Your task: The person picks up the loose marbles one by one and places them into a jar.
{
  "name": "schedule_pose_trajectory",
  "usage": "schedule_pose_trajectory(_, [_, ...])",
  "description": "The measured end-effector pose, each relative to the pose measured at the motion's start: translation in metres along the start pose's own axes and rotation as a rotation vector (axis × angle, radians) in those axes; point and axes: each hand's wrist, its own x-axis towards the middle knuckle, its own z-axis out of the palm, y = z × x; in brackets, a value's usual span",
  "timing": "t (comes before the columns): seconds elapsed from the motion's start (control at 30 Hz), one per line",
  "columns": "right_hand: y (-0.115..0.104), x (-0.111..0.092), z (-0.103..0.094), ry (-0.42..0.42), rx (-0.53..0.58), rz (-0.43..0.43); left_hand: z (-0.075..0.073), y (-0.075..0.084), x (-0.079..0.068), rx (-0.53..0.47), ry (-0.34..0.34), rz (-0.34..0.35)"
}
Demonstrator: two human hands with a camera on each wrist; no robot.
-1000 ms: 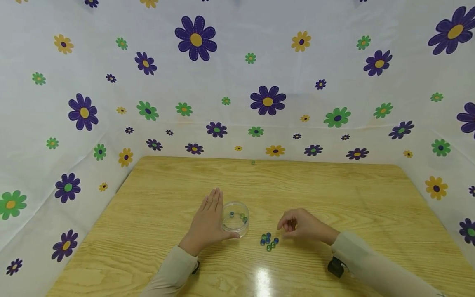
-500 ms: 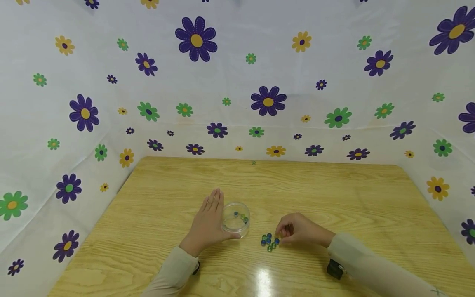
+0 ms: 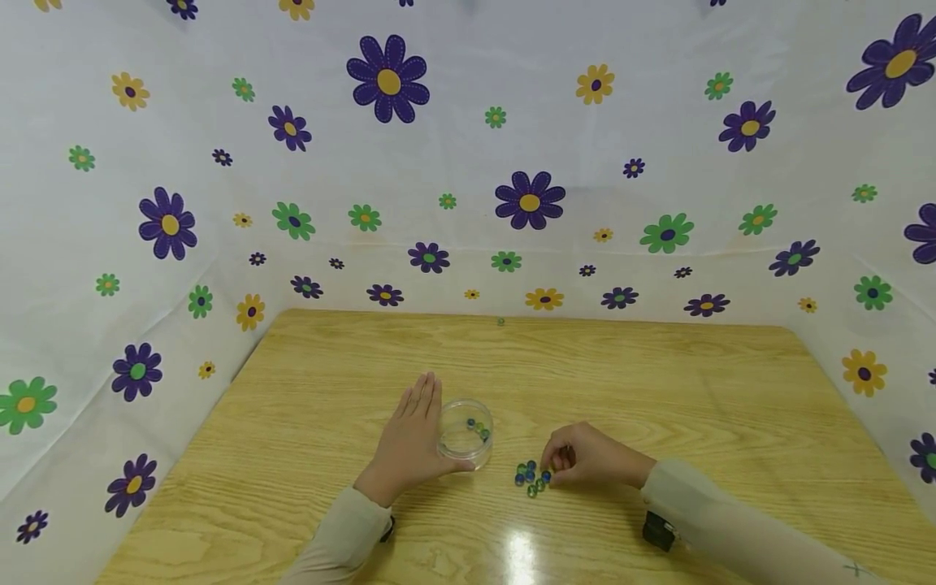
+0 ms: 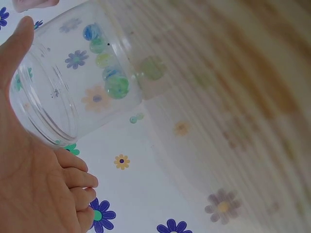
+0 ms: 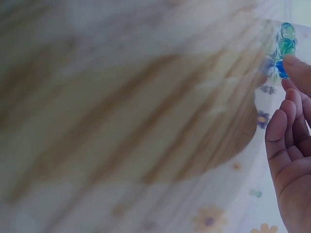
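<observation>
A clear round plastic jar (image 3: 478, 461) stands upright on the table with several blue and green marbles (image 4: 109, 73) at its bottom. My left hand (image 3: 409, 443) lies against its left side, fingers straight, with the thumb along the near side. To the right of the jar, several blue and green glass marbles (image 3: 530, 476) sit in a loose cluster. My right hand (image 3: 600, 457) is at the cluster's right edge, thumb and forefinger pinching a blue marble (image 5: 281, 69). The remaining fingers of that hand are bent inward.
The wooden table (image 3: 329, 349) carries a single small green marble (image 3: 500, 322) near its far edge. White cloth (image 3: 439, 146) printed with flowers encloses the back and both sides.
My right hand has moved slightly left and down, bringing its fingertips onto the blue marble. Inside the jar, one blue marble has rolled right towards the others. The left hand keeps its place.
</observation>
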Motion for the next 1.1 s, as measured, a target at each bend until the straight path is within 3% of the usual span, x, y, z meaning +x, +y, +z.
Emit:
schedule_pose_trajectory(0.53, [-0.0040, 0.0003, 0.0003, -0.036, 0.002, 0.004, 0.0030, -0.0006, 0.0002, 0.012, 0.014, 0.004])
schedule_pose_trajectory(1.1, [-0.0002, -0.0014, -0.0009, -0.021, -0.045, 0.005, -0.0002, 0.0013, -0.0006, -0.003, 0.007, 0.000])
